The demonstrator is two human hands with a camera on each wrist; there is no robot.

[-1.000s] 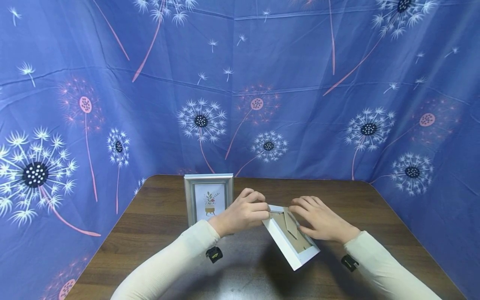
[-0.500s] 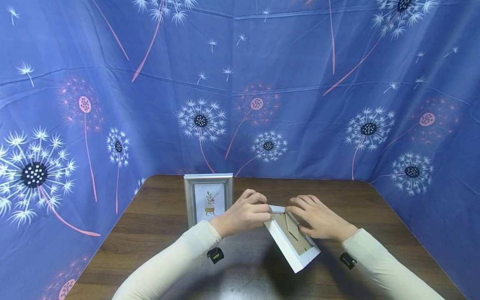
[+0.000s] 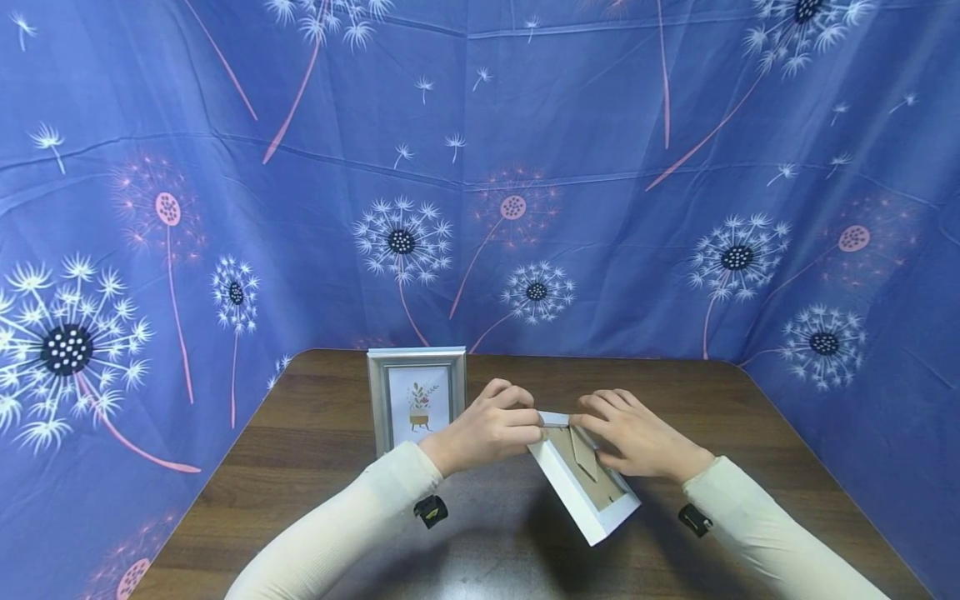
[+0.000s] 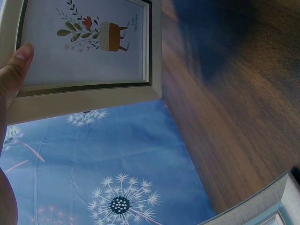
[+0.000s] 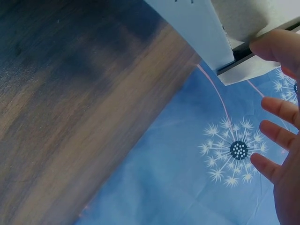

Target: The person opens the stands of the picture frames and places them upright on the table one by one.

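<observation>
The white frame is lying back-side up and tilted, its near corner resting on the table. The left hand is pinching its far-left corner with curled fingers. The right hand is resting on its far-right edge, fingertips curling at the brown stand flap. Risk: uneven pull may be letting the frame slip and drop, or straining the flap hinge. Beyond it to the left, a silver frame is standing upright. Blue dandelion cloth is enclosing the table behind.
</observation>
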